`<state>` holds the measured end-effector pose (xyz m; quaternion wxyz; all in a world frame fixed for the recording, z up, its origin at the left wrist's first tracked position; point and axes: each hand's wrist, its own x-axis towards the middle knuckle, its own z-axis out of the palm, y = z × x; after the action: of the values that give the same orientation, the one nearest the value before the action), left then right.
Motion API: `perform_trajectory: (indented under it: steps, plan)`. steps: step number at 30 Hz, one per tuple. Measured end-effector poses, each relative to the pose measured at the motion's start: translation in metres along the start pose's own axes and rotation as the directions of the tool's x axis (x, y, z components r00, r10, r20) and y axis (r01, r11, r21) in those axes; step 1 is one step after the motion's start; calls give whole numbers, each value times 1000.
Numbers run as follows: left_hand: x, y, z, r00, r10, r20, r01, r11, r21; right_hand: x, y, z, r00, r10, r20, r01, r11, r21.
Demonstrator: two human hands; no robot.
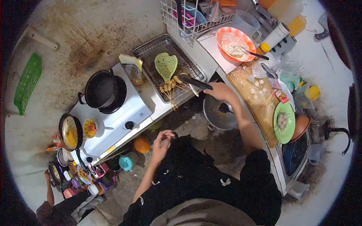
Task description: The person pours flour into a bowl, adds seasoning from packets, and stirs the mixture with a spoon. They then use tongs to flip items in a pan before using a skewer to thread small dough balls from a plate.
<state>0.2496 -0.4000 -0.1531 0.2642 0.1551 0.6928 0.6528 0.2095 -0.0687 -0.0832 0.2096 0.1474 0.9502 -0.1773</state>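
My right hand [221, 91] is closed round the dark handle of a pair of tongs [195, 81]. The tips of the tongs reach over the metal rack tray [151, 48], near several skewers [172, 87] that lie at its lower edge with their sticks pointing toward me. A light green perforated spatula [166, 64] rests on the rack just beyond the skewers. My left hand [163, 142] is in front of my body with its fingers curled; whether it holds a small dark thing at the fingertips is too unclear to tell.
Left of the tray are a stove [132, 109] with a black pot [101, 89] and a frying pan [70, 132]. On the right, an orange bowl [230, 42] of batter stands near a cutting board [241, 81] with white balls. Another person's arm [50, 192] shows at lower left.
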Motion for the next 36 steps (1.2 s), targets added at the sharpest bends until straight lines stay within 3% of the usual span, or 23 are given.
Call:
perform_trajectory:
  steps: [5, 7, 10, 16, 19, 25, 30, 32, 34, 36]
  plan:
    - [10, 1, -7, 997, 31, 74, -26, 997, -69, -35, -2, 1, 978, 43, -203, -11, 988, 156]
    - [15, 1, -10, 993, 46, 106, -35, 994, -106, -27, 2, 21, 950, 159, -269, -159, 987, 23]
    - [23, 3, -14, 989, 63, 132, -45, 990, -136, 0, 10, 56, 940, 147, -308, -155, 988, -1]
    - [24, 18, -11, 984, 43, 171, -27, 995, -94, 57, 13, 94, 916, 218, -336, -157, 967, 200]
    - [24, 15, -12, 973, 19, 229, -2, 997, -77, 73, 16, 98, 934, 232, -271, -193, 968, 162]
    - [32, 5, -13, 948, 19, 318, 15, 995, -103, 79, 21, 111, 936, 259, -239, -183, 937, 298]
    - [50, 11, 8, 873, 13, 487, 28, 997, -76, 77, 38, 127, 944, 248, -217, -139, 896, 421]
    - [58, 17, 24, 794, 56, 605, -16, 997, -72, 53, 36, 119, 943, 250, -218, -96, 835, 541]
    - [67, 15, 42, 753, 14, 657, 19, 999, -42, 16, 26, 110, 906, 290, -308, -93, 847, 524]
    - [75, 18, 64, 662, 67, 747, -76, 997, -22, -33, 15, 95, 910, 174, -376, 96, 793, 601]
